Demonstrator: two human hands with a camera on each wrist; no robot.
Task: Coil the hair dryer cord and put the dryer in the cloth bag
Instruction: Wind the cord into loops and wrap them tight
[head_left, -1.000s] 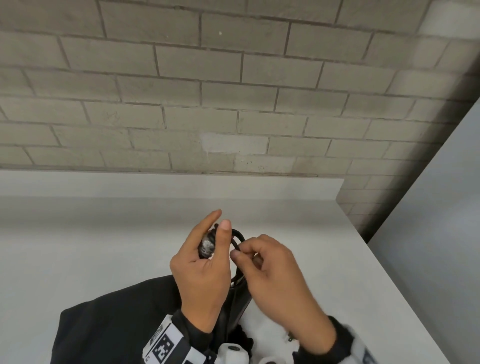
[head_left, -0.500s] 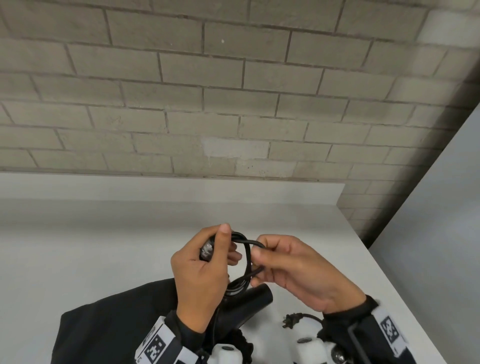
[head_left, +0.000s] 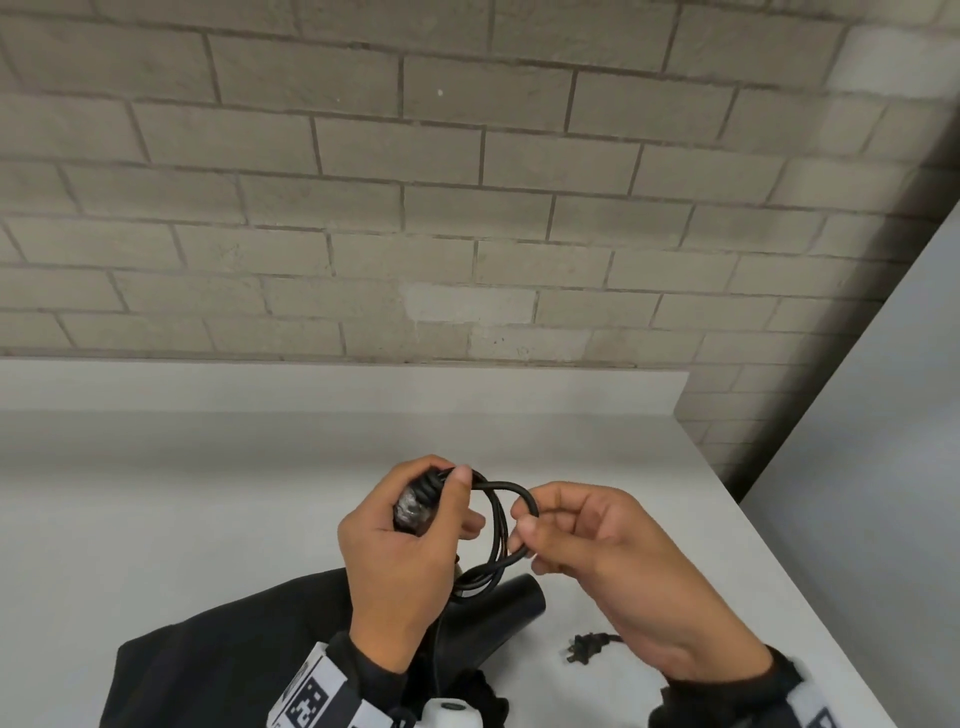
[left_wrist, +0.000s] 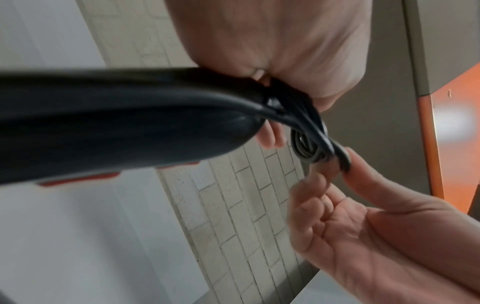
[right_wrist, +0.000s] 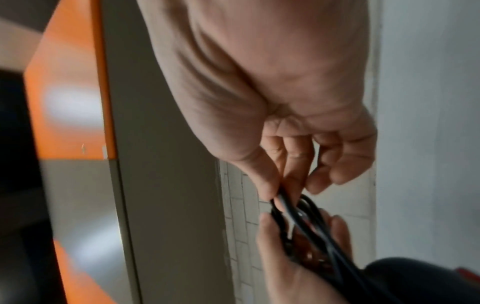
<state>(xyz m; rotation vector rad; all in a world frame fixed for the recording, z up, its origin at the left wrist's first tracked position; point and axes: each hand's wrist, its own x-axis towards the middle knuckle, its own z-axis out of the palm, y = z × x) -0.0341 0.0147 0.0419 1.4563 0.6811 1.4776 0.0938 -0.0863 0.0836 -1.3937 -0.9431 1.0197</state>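
My left hand (head_left: 410, 540) grips the black hair dryer (head_left: 498, 618) by the end of its handle, thumb pressing several coiled turns of the black cord (head_left: 496, 525) against it. The dryer's barrel points down toward the table. To the right, my right hand (head_left: 582, 540) pinches a loop of the cord between thumb and forefinger. The plug (head_left: 584, 647) lies loose on the white table below the right wrist. In the left wrist view the dryer body (left_wrist: 116, 123) fills the left and the cord loops (left_wrist: 309, 144) hang off its end. The black cloth bag (head_left: 218, 665) lies under my left forearm.
The white table (head_left: 182, 519) meets a low white ledge and a grey brick wall (head_left: 415, 208) at the back. Its right edge runs diagonally, with a grey panel (head_left: 883, 467) beyond it. Orange and grey cabinet surfaces (right_wrist: 70, 102) show in the wrist views.
My right hand has drawn the cord loop out to the right and opened it wider. The left thumb now clamps the coil. The plug has come into view on the table.
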